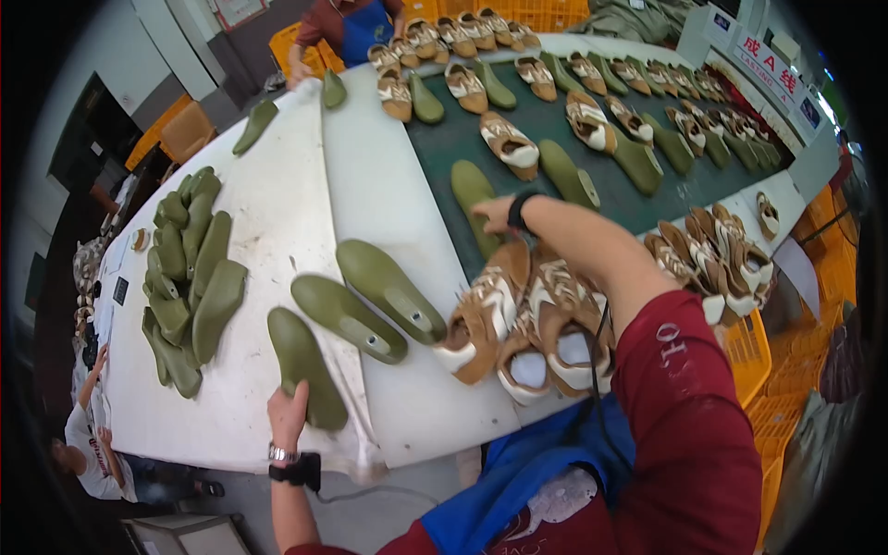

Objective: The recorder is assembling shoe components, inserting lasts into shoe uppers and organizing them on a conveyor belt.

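Observation:
A green shoe last (305,347) lies sole-up on the white table at its near edge, and my left hand (289,412) grips it by the side near its lower end. Just beyond it, two more green lasts (335,314) rest side by side. My right arm stretches over a cluster of brown-and-white sneaker uppers (486,310). At the near edge of the dark green conveyor belt, my right hand (498,215) has its fingers closed at the edge of another green last (472,182); part of that last is hidden by the hand.
A heap of green lasts (190,277) covers part of the table's left side. Rows of uppers and lasts stand on the conveyor belt (444,139). More uppers (712,250) are stacked at right, by orange crates (749,356). A co-worker's hand (299,74) is at the far edge.

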A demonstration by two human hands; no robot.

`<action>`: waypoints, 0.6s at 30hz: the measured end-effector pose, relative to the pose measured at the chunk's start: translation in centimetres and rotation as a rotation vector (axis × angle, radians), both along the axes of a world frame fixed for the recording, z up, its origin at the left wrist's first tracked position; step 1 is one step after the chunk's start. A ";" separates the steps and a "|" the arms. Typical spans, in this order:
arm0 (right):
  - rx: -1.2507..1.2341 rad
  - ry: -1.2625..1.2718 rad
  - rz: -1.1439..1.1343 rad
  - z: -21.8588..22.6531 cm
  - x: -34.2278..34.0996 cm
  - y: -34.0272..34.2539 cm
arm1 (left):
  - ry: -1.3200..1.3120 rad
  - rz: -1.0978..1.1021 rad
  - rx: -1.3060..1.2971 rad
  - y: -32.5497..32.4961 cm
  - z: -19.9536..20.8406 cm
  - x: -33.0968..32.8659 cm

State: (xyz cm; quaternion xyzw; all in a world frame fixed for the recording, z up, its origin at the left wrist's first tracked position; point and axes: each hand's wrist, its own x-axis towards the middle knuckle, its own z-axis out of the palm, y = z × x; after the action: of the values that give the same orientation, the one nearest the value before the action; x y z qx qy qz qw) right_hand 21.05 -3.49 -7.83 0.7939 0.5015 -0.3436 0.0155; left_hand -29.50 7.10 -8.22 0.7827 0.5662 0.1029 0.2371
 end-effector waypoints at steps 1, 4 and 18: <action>0.037 -0.123 0.060 2.4 -0.5 -0.5 | 0.033 0.005 0.000 -0.8 0.2 1.9; 0.460 -0.312 0.383 3.9 4.4 -2.1 | -0.070 0.004 0.028 -1.0 0.0 4.9; 0.443 0.012 0.311 9.0 -12.1 -30.5 | -0.259 -0.758 0.383 -16.7 1.1 17.7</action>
State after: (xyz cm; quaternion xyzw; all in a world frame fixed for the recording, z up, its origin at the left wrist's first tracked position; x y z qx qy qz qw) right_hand 8.96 -33.96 1.16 0.6894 0.6804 -0.2236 -0.1087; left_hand -11.84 -9.64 -7.14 0.9455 0.1754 0.2090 0.1779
